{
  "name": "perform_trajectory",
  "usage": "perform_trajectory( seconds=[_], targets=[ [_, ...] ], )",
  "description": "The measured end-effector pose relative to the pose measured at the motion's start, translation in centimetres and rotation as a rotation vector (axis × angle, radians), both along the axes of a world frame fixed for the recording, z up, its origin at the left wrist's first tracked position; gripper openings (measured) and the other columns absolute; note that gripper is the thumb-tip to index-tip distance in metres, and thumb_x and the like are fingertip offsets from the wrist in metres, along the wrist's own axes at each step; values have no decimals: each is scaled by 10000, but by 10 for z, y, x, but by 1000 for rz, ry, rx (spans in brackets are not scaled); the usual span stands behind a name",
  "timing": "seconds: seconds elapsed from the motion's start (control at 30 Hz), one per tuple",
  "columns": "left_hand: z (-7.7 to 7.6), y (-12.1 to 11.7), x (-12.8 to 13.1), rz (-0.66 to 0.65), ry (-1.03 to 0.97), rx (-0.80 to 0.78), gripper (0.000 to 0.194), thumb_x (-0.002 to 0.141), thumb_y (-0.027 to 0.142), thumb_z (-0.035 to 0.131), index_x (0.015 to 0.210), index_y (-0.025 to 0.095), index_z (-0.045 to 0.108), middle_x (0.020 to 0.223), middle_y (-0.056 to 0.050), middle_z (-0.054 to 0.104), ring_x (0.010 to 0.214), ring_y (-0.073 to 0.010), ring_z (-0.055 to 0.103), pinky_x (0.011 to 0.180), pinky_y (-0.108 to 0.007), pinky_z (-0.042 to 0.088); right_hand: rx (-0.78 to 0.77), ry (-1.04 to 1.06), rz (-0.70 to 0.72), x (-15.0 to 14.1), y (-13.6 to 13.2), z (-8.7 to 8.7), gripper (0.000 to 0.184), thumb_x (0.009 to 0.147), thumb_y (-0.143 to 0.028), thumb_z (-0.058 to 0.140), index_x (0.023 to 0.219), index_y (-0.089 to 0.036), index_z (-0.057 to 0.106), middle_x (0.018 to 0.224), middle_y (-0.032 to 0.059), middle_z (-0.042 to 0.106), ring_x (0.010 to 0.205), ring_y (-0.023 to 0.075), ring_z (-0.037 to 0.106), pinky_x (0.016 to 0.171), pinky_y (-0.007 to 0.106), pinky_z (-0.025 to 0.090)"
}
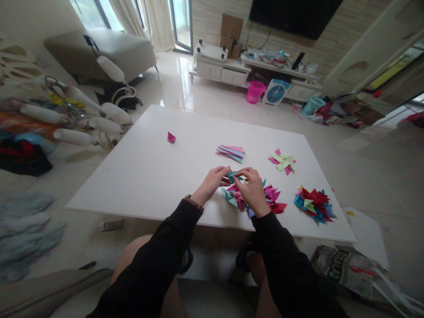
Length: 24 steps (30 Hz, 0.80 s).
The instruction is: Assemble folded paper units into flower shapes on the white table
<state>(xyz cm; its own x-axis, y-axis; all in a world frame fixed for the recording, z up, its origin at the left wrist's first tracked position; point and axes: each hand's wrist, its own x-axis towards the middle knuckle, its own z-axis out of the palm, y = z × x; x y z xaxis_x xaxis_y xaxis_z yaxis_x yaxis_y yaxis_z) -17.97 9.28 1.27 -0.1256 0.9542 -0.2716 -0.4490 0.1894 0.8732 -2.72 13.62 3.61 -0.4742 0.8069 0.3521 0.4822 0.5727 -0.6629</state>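
Note:
A small teal folded paper piece [232, 176] is pinched between my two hands, above the near side of the white table [132, 176]. My left hand [213, 180] grips its left side with the fingertips. On its right side, the fingers of my right hand [251, 186] hold it too. Below and behind my right hand lies a pile of folded paper pieces [272, 194] in pink, red, pale teal and purple, partly hidden by the hand. Just beyond my hands sits a stack of coloured paper strips [231, 153].
To the right are a green and pink folded paper cluster [283, 162] and a heap of red, blue and green folded paper [314, 204]. One pink folded piece [171, 138] lies far left. A chandelier [96, 110] stands beyond the table's left edge.

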Motion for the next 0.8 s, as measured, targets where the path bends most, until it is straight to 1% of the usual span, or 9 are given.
perform_trajectory(
  seconds=[0.33,0.8],
  targets=[
    [0,0,0,-3,15,5,387,860,502,710,909,121,664,832,-61,677,655,-118,637,669,-261,532,-13,-6,3,-1,0,0,80,853,-184,656,826,-241,705,942,61,664,973,249,587,848,407,485],
    [1,-1,1,-1,17,-1,364,861,487,702,916,129,662,844,-56,672,660,-115,632,659,-252,528,-18,0,9,-1,0,-1,76,845,-178,661,830,-241,701,936,56,661,960,245,588,828,395,484]
  ],
)
